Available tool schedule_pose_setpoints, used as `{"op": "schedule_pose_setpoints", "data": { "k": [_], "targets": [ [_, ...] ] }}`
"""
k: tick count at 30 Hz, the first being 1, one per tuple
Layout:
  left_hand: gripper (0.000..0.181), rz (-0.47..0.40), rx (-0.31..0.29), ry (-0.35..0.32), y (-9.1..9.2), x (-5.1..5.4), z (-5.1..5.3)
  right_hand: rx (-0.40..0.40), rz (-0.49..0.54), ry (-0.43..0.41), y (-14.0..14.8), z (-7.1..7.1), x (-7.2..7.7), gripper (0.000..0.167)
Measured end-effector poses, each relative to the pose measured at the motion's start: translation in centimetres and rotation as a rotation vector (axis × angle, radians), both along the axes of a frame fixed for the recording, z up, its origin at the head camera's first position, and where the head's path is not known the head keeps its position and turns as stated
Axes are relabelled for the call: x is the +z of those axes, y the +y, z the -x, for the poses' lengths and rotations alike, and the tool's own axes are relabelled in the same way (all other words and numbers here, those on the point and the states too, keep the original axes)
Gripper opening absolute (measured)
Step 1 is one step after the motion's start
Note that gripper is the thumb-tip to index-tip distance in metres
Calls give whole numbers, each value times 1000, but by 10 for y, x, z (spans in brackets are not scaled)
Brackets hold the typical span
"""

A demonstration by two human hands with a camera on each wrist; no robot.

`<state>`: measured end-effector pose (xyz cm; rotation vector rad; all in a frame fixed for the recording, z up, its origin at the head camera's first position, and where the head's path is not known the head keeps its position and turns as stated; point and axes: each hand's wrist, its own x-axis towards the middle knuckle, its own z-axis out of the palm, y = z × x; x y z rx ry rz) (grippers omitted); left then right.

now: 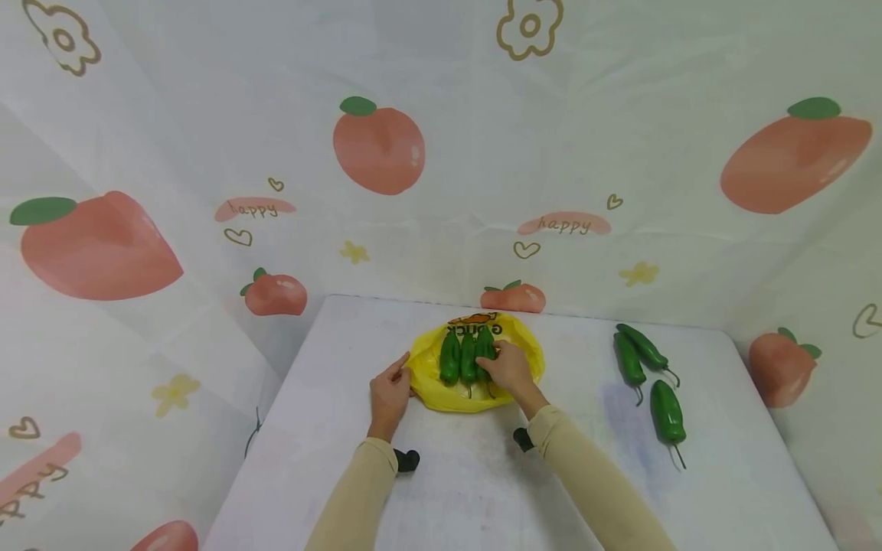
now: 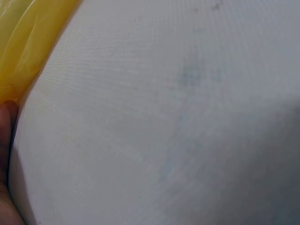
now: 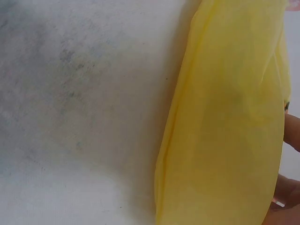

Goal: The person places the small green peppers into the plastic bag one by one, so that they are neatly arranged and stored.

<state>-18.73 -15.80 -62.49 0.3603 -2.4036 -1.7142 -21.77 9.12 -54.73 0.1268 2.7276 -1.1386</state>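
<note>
A yellow plastic bag (image 1: 434,392) lies spread on the table, with three green peppers (image 1: 450,360) side by side on it. My right hand (image 1: 511,369) grips the rightmost of these peppers with thumb and fingers. At the bag's left edge is my left hand (image 1: 390,394), its thumb and fingers pinching the rim. The left wrist view shows only part of that hand (image 2: 5,159) beside the yellow plastic (image 2: 28,42). In the right wrist view the bag (image 3: 225,122) covers much of the scene, and fingers (image 3: 293,131) show at the right edge.
Three more green peppers (image 1: 667,413) lie on the right side of the white table (image 1: 579,490). A printed white cloth (image 1: 455,245) stands behind the table and along its sides. Black pieces (image 1: 406,460) show at both wrists.
</note>
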Motion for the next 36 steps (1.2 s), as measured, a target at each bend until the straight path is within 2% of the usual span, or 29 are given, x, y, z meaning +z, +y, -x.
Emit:
{"op": "schedule_pose_setpoints", "data": {
  "k": [9,16,21,26,30,36],
  "targets": [
    [38,18,-4,27,-1,3,2,35,-10,32,3,-2,7,56],
    [38,2,-6,5,0,5,1,84,-13,47,4,-3,9,57],
    [38,-1,-6,-3,-1,4,1,146,-21,120,4,-6,10,59],
    [37,3,-4,1,-1,1,1,189,-122,236,2,-11,10,59],
    [37,3,-3,-1,0,0,1,225,-245,331,2,-16,12,62],
    [37,-10,-8,5,0,2,-1,277,-401,453,8,-20,10,68]
  ]
}}
